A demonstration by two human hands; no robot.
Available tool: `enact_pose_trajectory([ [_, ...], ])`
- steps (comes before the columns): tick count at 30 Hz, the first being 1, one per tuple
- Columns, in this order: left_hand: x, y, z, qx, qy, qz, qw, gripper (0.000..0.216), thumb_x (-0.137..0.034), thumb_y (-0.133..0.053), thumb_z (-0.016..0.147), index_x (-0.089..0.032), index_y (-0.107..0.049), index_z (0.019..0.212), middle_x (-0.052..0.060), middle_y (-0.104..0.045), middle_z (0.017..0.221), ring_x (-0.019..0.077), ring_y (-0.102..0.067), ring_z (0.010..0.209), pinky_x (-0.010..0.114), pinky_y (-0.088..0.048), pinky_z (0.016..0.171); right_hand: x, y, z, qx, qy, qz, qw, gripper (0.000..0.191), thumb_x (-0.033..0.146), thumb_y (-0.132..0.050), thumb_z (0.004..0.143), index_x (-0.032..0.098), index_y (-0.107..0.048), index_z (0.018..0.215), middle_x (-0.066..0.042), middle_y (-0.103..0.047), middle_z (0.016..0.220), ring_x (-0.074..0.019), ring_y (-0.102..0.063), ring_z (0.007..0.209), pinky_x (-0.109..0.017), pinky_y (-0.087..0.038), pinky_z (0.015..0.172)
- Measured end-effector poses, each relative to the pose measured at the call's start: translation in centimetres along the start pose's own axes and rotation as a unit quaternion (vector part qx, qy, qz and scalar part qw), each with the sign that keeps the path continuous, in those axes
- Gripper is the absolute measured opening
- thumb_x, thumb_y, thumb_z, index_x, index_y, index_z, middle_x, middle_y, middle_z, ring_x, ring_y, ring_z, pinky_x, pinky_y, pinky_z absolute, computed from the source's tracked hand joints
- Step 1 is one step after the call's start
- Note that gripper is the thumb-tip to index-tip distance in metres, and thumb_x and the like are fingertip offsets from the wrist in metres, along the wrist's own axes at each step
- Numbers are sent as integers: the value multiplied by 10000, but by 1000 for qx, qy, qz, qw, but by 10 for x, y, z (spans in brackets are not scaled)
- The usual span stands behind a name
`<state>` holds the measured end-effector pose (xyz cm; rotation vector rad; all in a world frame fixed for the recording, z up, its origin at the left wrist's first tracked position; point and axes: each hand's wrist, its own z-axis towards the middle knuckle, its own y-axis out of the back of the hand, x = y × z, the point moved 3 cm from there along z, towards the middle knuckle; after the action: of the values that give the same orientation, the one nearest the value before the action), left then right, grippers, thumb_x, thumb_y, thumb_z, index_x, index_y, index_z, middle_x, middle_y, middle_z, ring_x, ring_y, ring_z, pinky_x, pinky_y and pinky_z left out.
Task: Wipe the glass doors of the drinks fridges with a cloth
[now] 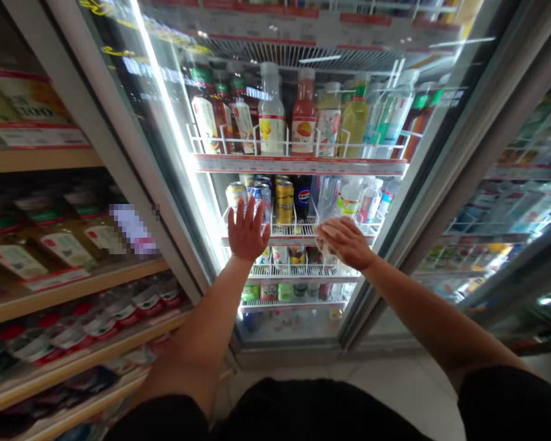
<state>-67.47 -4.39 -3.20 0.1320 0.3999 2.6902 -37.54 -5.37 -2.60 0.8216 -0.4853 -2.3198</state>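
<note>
My left hand (247, 231) lies flat with fingers spread against the glass door (174, 184) of a drinks cooler, level with the can shelf. My right hand (344, 242) is pressed on the same glass a little to the right, fingers curled over what looks like a pale cloth or wipe (327, 250); I cannot make it out for sure. Behind the glass stand cans (283, 202) on the middle shelf and tall bottles (272, 116) on the shelf above.
Open wooden shelves (73, 288) with bottled drinks run along the left. A second cooler door (500, 233) stands to the right. More wire racks (298, 272) of small bottles sit lower in the cooler. Pale floor tiles (395, 380) lie below.
</note>
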Motion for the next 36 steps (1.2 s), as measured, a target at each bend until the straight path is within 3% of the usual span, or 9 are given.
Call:
enact_pose_trajectory([
  [4,1,-1,0,7,5,-10,1000,638,-422,-493,1013,-257,-327,1606,99,-365,1619,262,-96,1563,573,-57,1304,-23,16,-2,-87,-109,-72,988,516,181,-491,1024,256,-463,1534,-100,-578,1481,-276,-471,1445,-506,-398,1197],
  [8,-1,0,1,-1,-7,-3,1000,631,-404,-487,1015,-232,-335,1603,108,-358,1622,261,-93,1566,566,-65,1306,-6,3,-34,-29,-37,-41,998,517,162,-492,1014,241,-474,1525,-92,-636,1418,-253,-549,1380,-451,-421,1174],
  [11,0,0,1,5,7,-21,1000,619,-418,-478,1017,-244,-350,1597,106,-369,1618,265,-112,1566,560,-40,1306,-10,3,-40,-2,-16,-5,1000,499,118,-459,1013,281,-530,1480,-54,-682,1361,-224,-583,1345,-422,-441,1147],
  [17,-2,1,1,-14,-12,-1,1000,631,-395,-503,1011,-220,-347,1598,117,-387,1611,261,-125,1569,531,-57,1306,-40,25,-11,-156,-125,-58,978,576,114,-440,1018,302,-413,1561,-82,-645,1401,-269,-481,1435,-503,-390,1179],
  [23,-3,0,1,-18,-10,36,999,595,-415,-466,1019,-171,-421,1560,116,-403,1603,252,-119,1572,487,-53,1310,-47,28,21,-145,-113,-17,983,606,145,-395,1040,372,-316,1597,-52,-606,1445,-267,-468,1443,-494,-378,1183],
  [26,-3,1,1,-17,-18,43,999,602,-412,-462,1023,-173,-399,1572,111,-380,1613,251,-125,1570,483,-56,1311,-58,36,50,-179,-160,-31,970,588,184,-334,1054,345,-271,1616,-66,-516,1525,-291,-392,1491,-537,-352,1195],
  [29,-6,2,2,-45,-44,53,997,630,-389,-475,1021,-186,-337,1601,101,-354,1623,239,-123,1568,464,-63,1314,-49,34,66,-212,-183,-64,958,612,208,-350,1052,340,-207,1632,-76,-495,1535,-311,-371,1499,-566,-358,1184],
  [33,-7,2,2,-59,-46,51,996,610,-373,-466,1028,-177,-352,1594,109,-370,1613,243,-129,1565,461,-68,1311,-25,23,77,-170,-116,-61,977,657,201,-410,1044,368,-171,1633,-55,-583,1463,-277,-439,1460,-503,-376,1184],
  [36,-5,0,1,-41,-22,40,998,578,-406,-460,1030,-172,-425,1557,117,-402,1596,260,-147,1562,480,-73,1308,-24,23,96,-150,-89,-46,984,593,167,-376,1048,363,-287,1601,-27,-604,1448,-244,-449,1454,-465,-366,1193],
])
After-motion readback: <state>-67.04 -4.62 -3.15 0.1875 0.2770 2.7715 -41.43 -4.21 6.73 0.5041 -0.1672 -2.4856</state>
